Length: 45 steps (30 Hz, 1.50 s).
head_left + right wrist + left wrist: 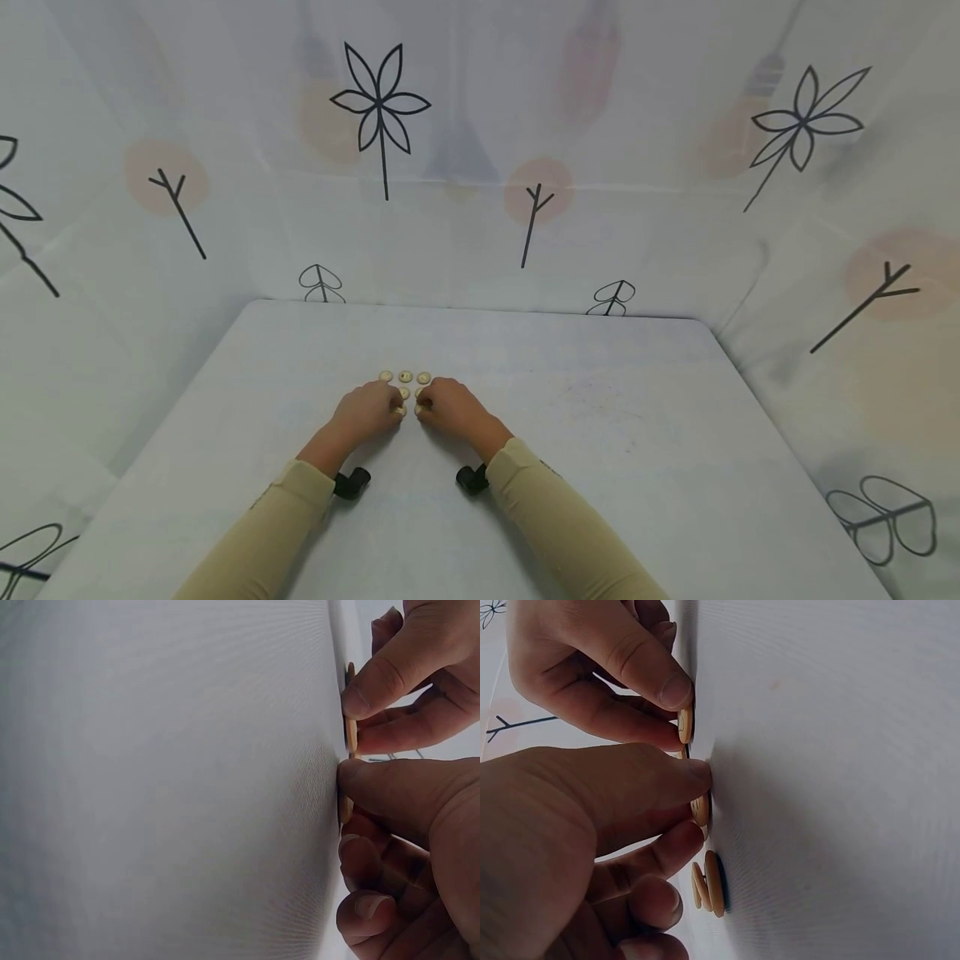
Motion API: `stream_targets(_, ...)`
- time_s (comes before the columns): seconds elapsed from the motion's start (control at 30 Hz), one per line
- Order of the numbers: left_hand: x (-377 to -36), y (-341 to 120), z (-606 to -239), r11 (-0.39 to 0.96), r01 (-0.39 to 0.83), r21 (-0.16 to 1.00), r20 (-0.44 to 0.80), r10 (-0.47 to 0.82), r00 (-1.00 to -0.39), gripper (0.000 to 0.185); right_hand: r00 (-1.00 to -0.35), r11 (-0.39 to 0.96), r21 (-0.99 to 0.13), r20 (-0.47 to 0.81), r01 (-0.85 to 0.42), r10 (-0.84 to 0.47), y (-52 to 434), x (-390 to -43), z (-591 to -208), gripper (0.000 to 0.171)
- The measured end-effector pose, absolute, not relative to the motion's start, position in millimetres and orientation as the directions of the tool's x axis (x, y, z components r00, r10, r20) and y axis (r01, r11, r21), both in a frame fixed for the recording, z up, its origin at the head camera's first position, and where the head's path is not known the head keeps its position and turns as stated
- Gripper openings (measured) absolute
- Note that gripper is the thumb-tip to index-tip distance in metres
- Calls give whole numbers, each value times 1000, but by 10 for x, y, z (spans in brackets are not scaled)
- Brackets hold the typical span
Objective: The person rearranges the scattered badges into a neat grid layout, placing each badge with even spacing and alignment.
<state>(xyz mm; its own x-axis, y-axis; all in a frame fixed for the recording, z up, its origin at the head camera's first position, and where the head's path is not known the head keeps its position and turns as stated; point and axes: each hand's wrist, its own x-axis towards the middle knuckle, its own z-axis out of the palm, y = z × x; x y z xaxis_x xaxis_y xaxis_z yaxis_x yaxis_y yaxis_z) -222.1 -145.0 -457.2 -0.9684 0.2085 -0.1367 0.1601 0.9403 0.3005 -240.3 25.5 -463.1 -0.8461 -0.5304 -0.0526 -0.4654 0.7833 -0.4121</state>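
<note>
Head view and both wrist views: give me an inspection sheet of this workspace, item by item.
Surface: white table, faint smudges on its right half.
Job's things: small tan buttons in a tight cluster at mid-table; three in a back row lie free, others sit under the fingertips.
Clutter: nothing seen.
Hands: left hand pinches a button against the table; right hand pinches another button beside it. Hands nearly meet.
Cables: nothing seen; a black wrist camera under each beige sleeve.
Surroundings: white cloth backdrop printed with line-drawn plants, on three sides.
</note>
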Motion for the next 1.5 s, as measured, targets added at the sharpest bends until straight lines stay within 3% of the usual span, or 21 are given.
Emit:
stream_targets(0.53, -2222, -1452, -4586, 945, 188, 267, -116, 225, -967, 21, -850, 791, -389, -39, -472, -526, 269, -2369, -4615, 24)
stream_targets(0.77, -2216, -1425, -4522, 950, 162, 267, -130, 202, -971, 31, -875, 811, -406, -50, -422, -481, 381, -2347, -4578, 27)
stream_targets(0.97, -2165, -1445, -4453, 942, 185, 279, -78, 214, -974, 33, -887, 813, -416, -33, -408, -461, 524, -2351, -4539, 27)
stream_targets(1.5, -2150, -1640, -4384, 933, 209, 294, 57, 202, -978, 44, -899, 816, -377, 168, -438, -405, 1064, -2296, -4320, 36)
